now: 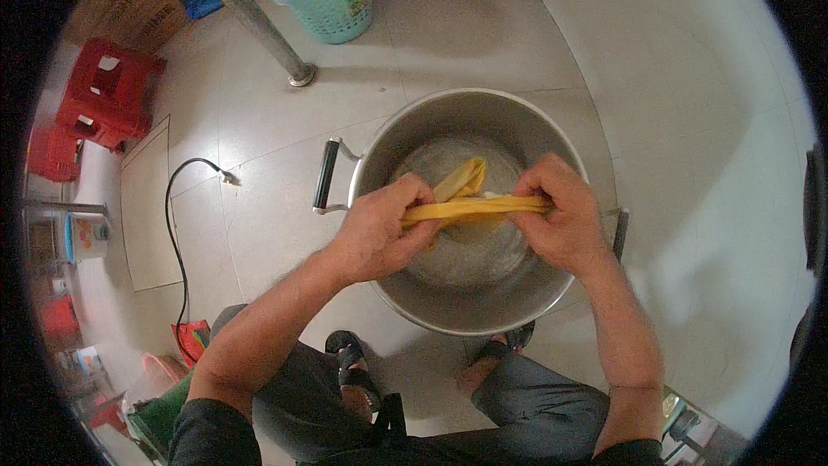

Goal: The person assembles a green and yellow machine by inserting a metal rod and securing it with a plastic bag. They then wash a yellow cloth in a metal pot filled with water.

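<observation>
A twisted yellow cloth [475, 208] is stretched between my two hands over a large metal pot [420, 118]. My left hand [381, 226] grips its left end, and my right hand [564, 217] has its fingers closed around the right end. A loose fold of the cloth sticks up behind the taut part. Beneath it, the pot's round bottom looks pale and wet, though I cannot tell how much liquid is there. The pot stands on the tiled floor, with a black-gripped side handle [326, 175] on the left. Its right handle [620, 234] is partly hidden by my right wrist.
A black power cord [173, 207] with a plug curves over the floor at left. Behind the pot are a metal pole [259, 13] and a turquoise plastic basket [336, 0]. Red plastic stools [107, 94] stand at far left. My sandalled feet [352, 362] are close to the pot.
</observation>
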Demonstrator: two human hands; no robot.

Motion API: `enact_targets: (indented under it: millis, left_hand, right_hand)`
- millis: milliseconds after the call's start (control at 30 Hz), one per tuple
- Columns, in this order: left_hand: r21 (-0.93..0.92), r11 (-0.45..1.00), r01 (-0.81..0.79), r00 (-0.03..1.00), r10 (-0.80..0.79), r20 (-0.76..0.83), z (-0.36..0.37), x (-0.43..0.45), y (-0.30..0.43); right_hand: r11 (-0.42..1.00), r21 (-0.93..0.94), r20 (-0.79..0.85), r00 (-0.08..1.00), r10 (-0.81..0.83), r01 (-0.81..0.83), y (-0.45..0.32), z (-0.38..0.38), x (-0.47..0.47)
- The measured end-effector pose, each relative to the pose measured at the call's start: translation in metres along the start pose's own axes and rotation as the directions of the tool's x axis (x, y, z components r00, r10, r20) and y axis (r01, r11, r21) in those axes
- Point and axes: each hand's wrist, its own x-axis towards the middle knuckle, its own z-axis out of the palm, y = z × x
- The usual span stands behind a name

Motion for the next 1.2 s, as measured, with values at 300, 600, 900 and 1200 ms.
enact_targets:
  millis: [300, 600, 900, 1200]
  left_hand:
    - [0.291, 0.952, -0.095, 0.983, 0.043, 0.178, -0.03, -0.009, -0.005]
    - [-0.145, 0.972, -0.187, 0.979, 0.173, -0.104, -0.051, -0.014, 0.011]
    - [-0.575, 0.807, -0.135, 0.989, 0.075, -0.127, -0.063, -0.02, 0.033]
    - [-0.702, 0.668, -0.247, 0.895, -0.12, -0.429, -0.093, -0.02, 0.046]
  right_hand:
    - [0.987, -0.138, -0.233, 0.972, 0.043, -0.077, -0.012, -0.053, 0.0]
    - [0.992, 0.079, -0.193, 0.975, 0.115, -0.101, 0.027, -0.034, -0.012]
    - [0.984, 0.067, 0.101, 0.982, 0.161, -0.168, 0.032, -0.028, -0.023]
    - [0.973, -0.091, 0.353, 0.907, 0.229, -0.21, 0.058, -0.028, -0.041]
